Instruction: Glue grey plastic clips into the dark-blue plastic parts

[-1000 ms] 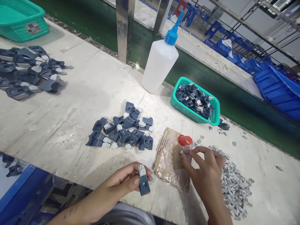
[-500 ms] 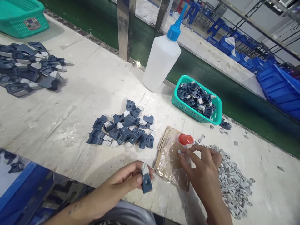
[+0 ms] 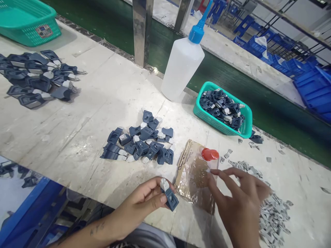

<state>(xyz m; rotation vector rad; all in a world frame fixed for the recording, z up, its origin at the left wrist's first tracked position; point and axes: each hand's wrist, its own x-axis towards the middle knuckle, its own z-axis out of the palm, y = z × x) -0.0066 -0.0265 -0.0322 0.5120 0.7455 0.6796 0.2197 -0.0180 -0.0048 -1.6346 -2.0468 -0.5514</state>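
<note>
1. The left hand (image 3: 144, 203) is closed around a small dark blue part (image 3: 169, 197) with a pale grey piece on its upper end; thumb and fingers pinch it just above the near edge of the table (image 3: 77, 137).
2. The right hand (image 3: 240, 203) is over the right side of a taped cardboard sheet (image 3: 193, 179). Its fingers are spread, and thumb and forefinger come together at the tips on something small and whitish; it is too small to say what it is.
3. A red blob (image 3: 210, 154) lies on the far corner of the cardboard, just beyond the right fingertips.
4. A heap of small grey pieces (image 3: 274, 213) lies on the table under and to the right of the right hand.
5. A pile of blue parts (image 3: 141, 143) is on the table, near the cardboard on its left.
6. A small teal basket (image 3: 222, 113) farther back holds more of the same parts.
7. A white squeeze bottle (image 3: 184, 67) with a blue nozzle stands upright to the left of this basket; no writing shows on it.
8. A large teal basket (image 3: 28, 26) at the far left carries a sticker, but its print is too blurred to read.
9. Larger dark parts (image 3: 36, 79) lie in rows near that basket.
</note>
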